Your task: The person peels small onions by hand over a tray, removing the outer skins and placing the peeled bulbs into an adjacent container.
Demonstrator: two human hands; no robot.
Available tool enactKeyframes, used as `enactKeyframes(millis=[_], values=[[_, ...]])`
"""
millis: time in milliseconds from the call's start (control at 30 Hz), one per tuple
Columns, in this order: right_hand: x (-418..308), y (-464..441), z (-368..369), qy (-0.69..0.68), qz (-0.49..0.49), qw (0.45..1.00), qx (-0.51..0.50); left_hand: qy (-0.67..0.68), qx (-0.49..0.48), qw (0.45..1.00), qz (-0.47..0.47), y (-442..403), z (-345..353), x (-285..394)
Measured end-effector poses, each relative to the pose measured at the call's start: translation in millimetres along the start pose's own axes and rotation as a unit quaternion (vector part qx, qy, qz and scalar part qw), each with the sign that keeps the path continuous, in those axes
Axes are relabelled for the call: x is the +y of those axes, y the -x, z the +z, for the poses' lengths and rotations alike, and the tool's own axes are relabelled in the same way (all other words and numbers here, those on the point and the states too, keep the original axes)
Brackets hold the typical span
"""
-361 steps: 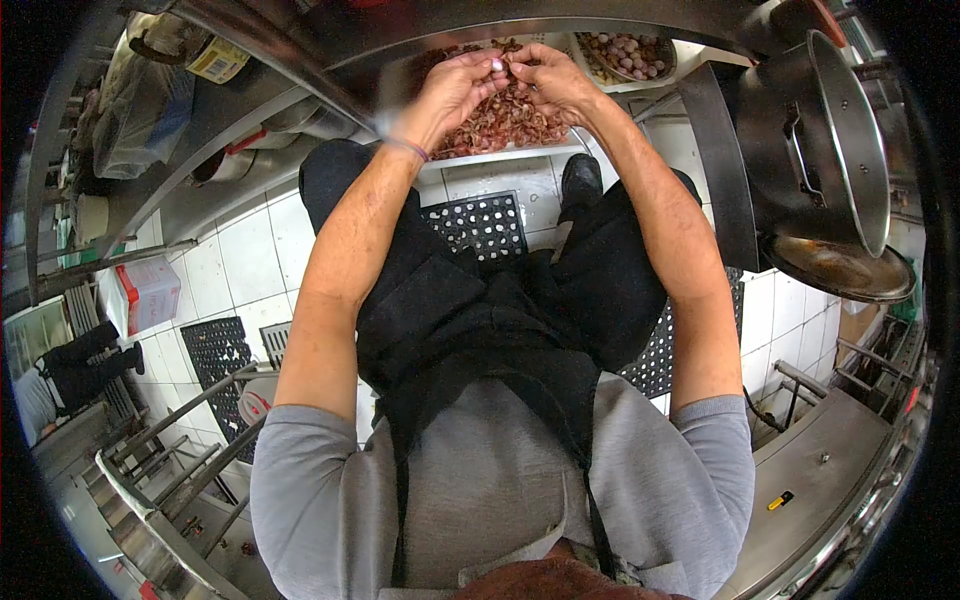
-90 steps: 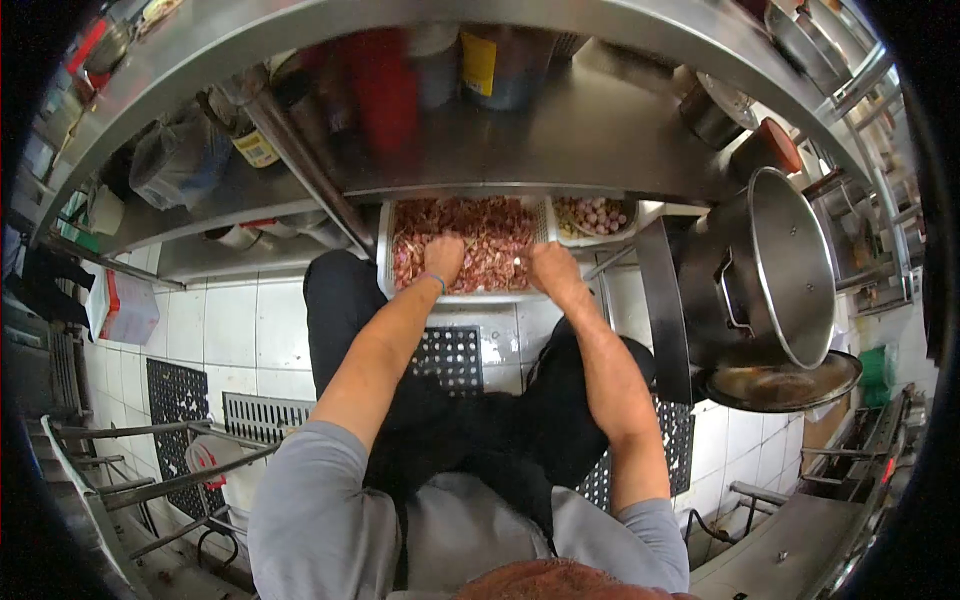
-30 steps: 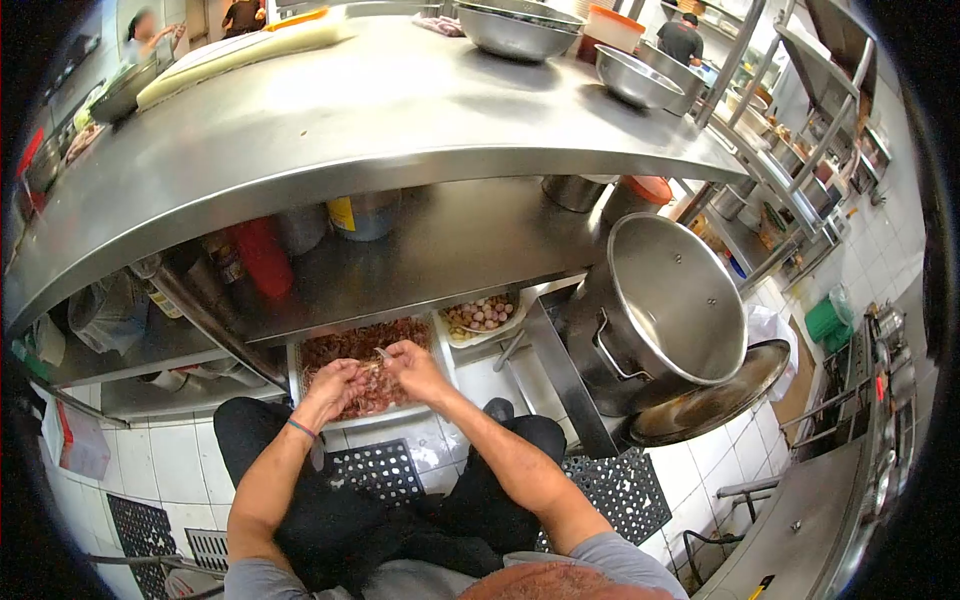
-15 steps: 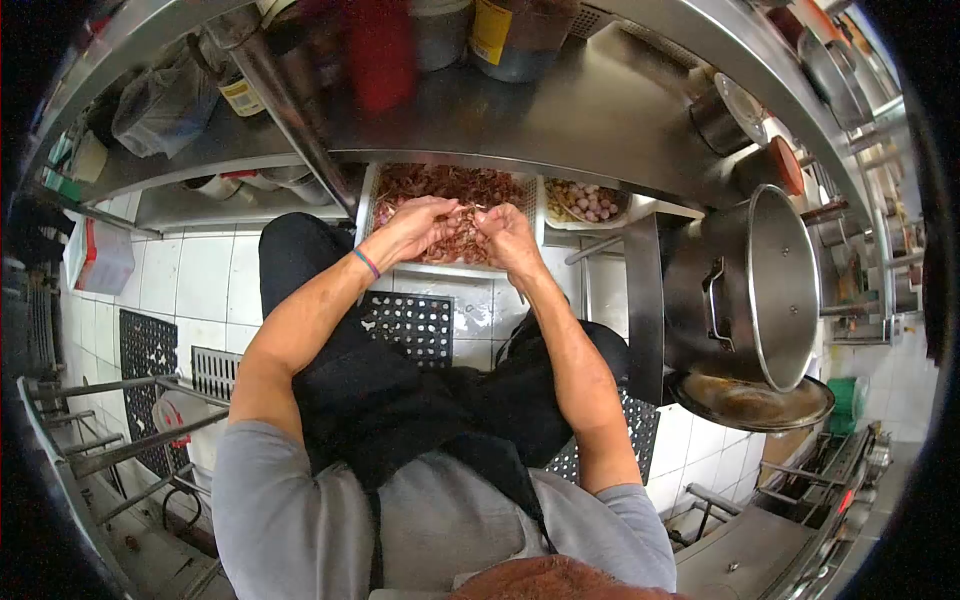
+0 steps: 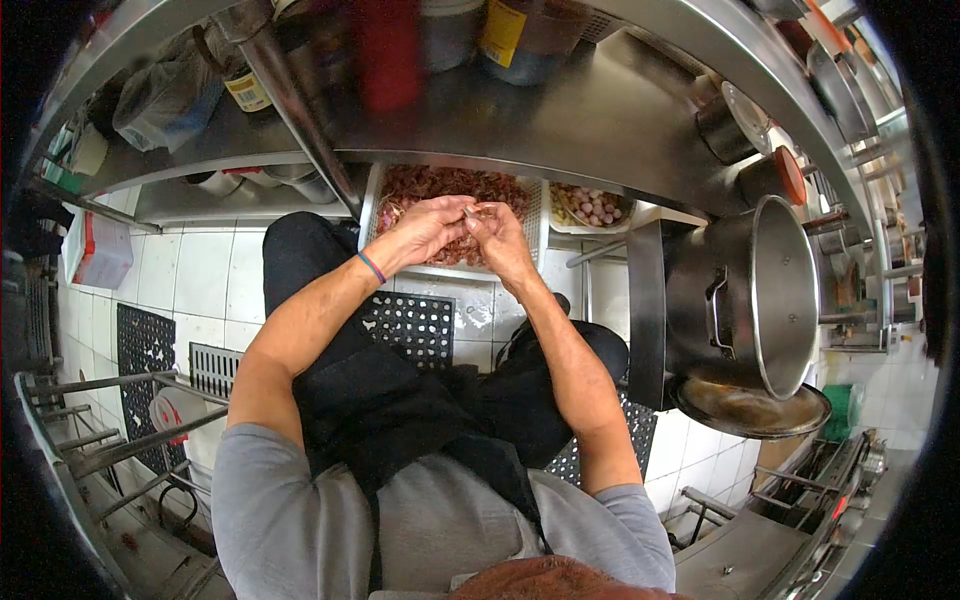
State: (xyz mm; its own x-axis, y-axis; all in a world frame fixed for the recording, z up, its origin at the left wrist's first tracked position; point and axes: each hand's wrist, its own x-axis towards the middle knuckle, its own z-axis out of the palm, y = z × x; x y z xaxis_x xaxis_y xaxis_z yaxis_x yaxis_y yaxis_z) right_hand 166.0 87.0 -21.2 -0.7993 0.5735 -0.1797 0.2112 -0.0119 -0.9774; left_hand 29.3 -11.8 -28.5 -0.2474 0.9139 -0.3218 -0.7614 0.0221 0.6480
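Observation:
A white plastic basket (image 5: 543,222) sits under the steel table's edge, filled with reddish-brown papery pieces (image 5: 400,183) that look like onion or shallot skins. Above it, my left hand (image 5: 425,228) has its palm turned partly up and its fingers curled, with the fingertips meeting those of the other hand. My right hand (image 5: 500,240) is closed in a pinch, thumb against the fingers. Whatever lies between the fingertips is small and mostly covered. Right of the basket stands a container of small pale pinkish bulbs (image 5: 597,208), like peeled shallots.
A steel table (image 5: 560,110) with jars and a red container (image 5: 388,55) spans the front. To the right, a large steel pot (image 5: 740,300) lies on its side above a round lid (image 5: 755,405). Black perforated mats (image 5: 408,328) cover parts of the white tiled floor.
My hands have come closer together over the basket, the right one moving slightly left and turning inward. The fingertips now meet. The view has shifted slightly.

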Motion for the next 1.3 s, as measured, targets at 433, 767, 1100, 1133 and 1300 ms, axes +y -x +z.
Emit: enactKeyframes(millis=[433, 767, 1100, 1133, 1300], values=[[-15, 9, 0, -0.015, -0.033, 0.999, -0.009, -0.059, -0.015, 0.998, 0.022, 8, 10, 6], [-6, 10, -2, -0.050, -0.051, 0.997, 0.011, -0.075, -0.027, 0.996, 0.030, 2, 6, -6], [-22, 15, -17, -0.202, 0.107, 0.973, -0.025, -0.285, 0.023, 0.945, 0.161, 11, 22, -31], [-23, 16, -17, -0.210, 0.117, 0.971, -0.020, -0.273, 0.022, 0.949, 0.157, 10, 21, -31], [-26, 15, -20, -0.316, 0.153, 0.936, -0.023, -0.058, -0.035, 0.997, 0.035, -2, 18, -14]])
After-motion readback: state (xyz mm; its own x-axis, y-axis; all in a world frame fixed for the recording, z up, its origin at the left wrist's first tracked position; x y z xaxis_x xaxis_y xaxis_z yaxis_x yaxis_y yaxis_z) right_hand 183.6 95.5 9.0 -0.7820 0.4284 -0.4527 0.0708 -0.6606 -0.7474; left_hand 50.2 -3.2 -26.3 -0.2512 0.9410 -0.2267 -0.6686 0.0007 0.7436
